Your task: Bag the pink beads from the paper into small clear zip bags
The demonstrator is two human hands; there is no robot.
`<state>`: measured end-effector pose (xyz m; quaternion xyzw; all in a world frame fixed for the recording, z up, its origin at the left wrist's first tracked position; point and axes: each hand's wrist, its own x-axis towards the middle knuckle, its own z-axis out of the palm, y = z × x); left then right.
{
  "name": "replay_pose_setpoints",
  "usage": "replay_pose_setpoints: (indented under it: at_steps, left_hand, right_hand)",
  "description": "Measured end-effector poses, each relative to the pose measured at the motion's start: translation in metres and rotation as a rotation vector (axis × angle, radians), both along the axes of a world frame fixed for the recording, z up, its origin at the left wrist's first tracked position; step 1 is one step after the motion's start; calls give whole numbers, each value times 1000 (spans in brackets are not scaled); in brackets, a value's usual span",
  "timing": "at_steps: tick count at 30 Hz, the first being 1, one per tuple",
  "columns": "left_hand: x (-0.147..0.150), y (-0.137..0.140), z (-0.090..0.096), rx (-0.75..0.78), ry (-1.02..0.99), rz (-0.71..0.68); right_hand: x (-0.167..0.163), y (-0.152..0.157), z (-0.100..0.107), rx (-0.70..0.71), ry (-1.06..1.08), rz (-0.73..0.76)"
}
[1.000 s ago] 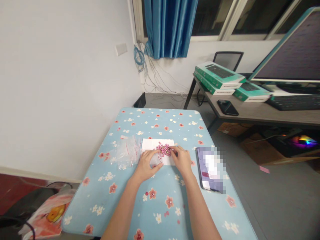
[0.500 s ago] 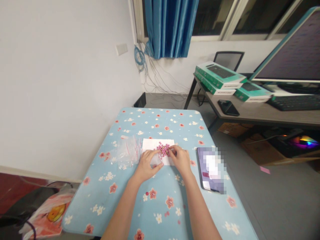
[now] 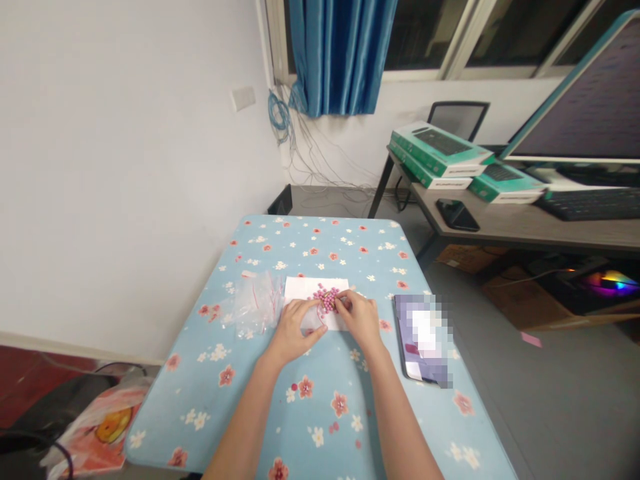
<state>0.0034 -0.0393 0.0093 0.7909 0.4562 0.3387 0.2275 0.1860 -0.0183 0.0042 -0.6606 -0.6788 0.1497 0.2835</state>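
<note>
A loose heap of small pink beads (image 3: 327, 308), with some gold-coloured bits among them, lies on a white sheet of paper (image 3: 301, 288). My left hand (image 3: 296, 328) rests at the paper's left side, its thumb held well apart from the fingers and the fingertips touching the edge of the heap. A thin pinkish cord (image 3: 319, 319) shows between that thumb and the forefinger. From the right, my right hand (image 3: 361, 316) reaches into the beads with thumb and forefinger pinched together. Whatever lies between those fingertips is too small to tell.
Clear plastic bags (image 3: 256, 303) lie left of the paper on the flowered tablecloth (image 3: 310, 413). A phone or tablet (image 3: 420, 340), partly blurred out, is on the right. Beyond stands a desk (image 3: 505, 223) with green keyboard boxes (image 3: 440, 150) and a monitor (image 3: 585, 100).
My right hand's fingertips have shifted slightly left and down over the beads. My left hand looks unmoved.
</note>
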Motion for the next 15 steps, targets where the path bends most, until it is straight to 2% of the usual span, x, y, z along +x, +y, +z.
replay_pose_setpoints:
  at_steps: [3, 6, 10, 13, 15]
  left_hand:
    - [0, 0, 0, -5, -4, 1]
    - [-1, 1, -1, -7, -8, 3]
    - [-1, 2, -1, -9, -25, 12]
    - [-1, 2, 1, -8, -40, 15]
    - [0, 1, 2, -3, -48, 13]
  right_hand:
    - [0, 0, 0, 11, 34, -2]
    - [1, 0, 1, 44, 160, -2]
    - [5, -1, 1, 76, 545, 26]
    - [6, -2, 2, 9, 821, 90]
    - [5, -3, 2, -41, 899, 132]
